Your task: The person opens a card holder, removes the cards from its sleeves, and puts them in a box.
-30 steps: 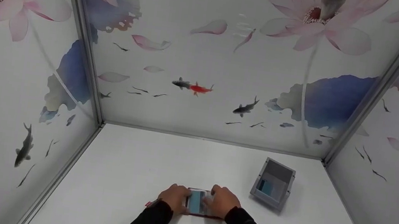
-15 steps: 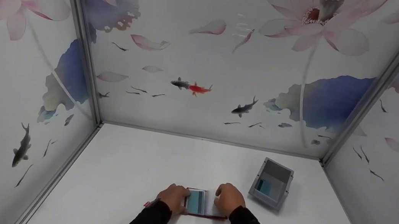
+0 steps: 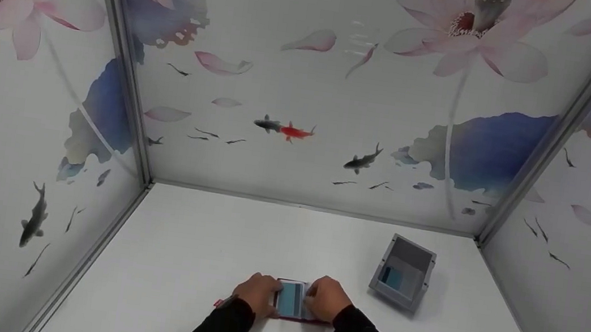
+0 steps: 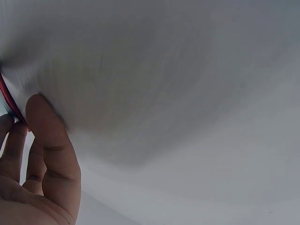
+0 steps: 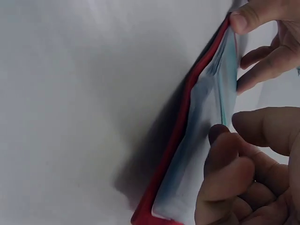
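Note:
A small card holder point(image 3: 303, 321) with a red cover and clear plastic sleeves point(image 5: 190, 145) lies spread on the white table. A blue card point(image 3: 288, 299) shows on its left side. My left hand point(image 3: 257, 292) grips the holder's left edge, thumb at the near edge. My right hand point(image 3: 331, 299) is at the right side of the blue card, fingers curled. In the right wrist view, its fingertips pinch the edge of a sleeve, and the red cover point(image 5: 180, 122) bows below. The left wrist view shows only a red sliver of the holder beside the left hand.
A grey box point(image 3: 415, 246) stands to the right on the table point(image 3: 218, 236), with a blue card point(image 3: 392, 277) inside at its near left. White panels point(image 3: 293, 183) printed with lotus flowers and fish enclose the back and both sides.
My right hand first moved right, off the blue card, then came back left to the card's right edge. My left hand keeps its hold on the holder.

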`<state>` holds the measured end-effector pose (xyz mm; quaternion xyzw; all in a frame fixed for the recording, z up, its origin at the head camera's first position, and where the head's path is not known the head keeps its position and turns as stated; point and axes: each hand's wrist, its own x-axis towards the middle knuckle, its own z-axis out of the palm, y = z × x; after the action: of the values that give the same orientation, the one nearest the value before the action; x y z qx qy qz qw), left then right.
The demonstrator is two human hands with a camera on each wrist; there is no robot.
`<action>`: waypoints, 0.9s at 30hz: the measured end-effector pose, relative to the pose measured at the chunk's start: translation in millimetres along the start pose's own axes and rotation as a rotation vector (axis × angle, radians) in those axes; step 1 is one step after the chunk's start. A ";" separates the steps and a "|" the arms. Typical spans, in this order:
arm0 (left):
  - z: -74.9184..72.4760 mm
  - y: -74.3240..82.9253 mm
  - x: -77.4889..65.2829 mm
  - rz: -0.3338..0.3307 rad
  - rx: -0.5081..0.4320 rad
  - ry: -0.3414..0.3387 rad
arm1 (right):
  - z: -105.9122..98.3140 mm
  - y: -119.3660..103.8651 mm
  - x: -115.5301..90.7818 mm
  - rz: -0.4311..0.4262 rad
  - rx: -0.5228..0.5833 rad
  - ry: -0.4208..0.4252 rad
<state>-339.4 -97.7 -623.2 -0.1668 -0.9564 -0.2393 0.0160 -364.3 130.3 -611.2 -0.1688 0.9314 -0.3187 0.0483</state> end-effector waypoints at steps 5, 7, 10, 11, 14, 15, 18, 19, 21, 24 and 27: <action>1.0 0.5 2.5 -0.015 0.034 -0.022 | -2.3 -3.0 1.8 0.071 0.158 -0.031; 1.5 0.2 4.1 -0.023 0.046 -0.032 | -1.8 -3.4 2.5 0.113 0.212 -0.039; 2.8 -1.0 6.1 -0.031 0.051 -0.035 | -1.1 -4.4 3.4 0.170 0.281 -0.051; 3.2 -1.5 6.6 -0.032 0.053 -0.034 | -0.9 -4.5 3.7 0.184 0.296 -0.054; 3.9 -2.5 6.4 -0.026 0.045 -0.027 | -0.8 -4.8 3.9 0.193 0.311 -0.055; 4.5 -3.2 6.1 -0.021 0.046 -0.028 | -0.7 -4.6 4.0 0.190 0.315 -0.057; 4.1 -3.8 4.1 -0.001 0.040 -0.020 | 0.2 -4.3 3.5 0.181 0.331 -0.062; 3.4 -3.8 3.5 0.003 0.040 -0.019 | 0.7 -4.3 3.2 0.181 0.339 -0.065; 3.1 -4.3 3.2 0.009 0.044 -0.020 | 2.6 -3.6 3.2 0.185 0.358 -0.069; 1.9 -4.0 3.9 0.002 0.039 -0.023 | 5.3 -0.9 3.8 0.183 0.384 -0.070; 2.3 -3.8 4.7 -0.010 0.034 -0.030 | 8.4 3.2 6.1 0.188 0.407 -0.070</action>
<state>-345.0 -98.2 -626.5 -0.1653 -0.9613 -0.2205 0.0034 -369.2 125.7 -619.8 -0.0789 0.8574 -0.4880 0.1432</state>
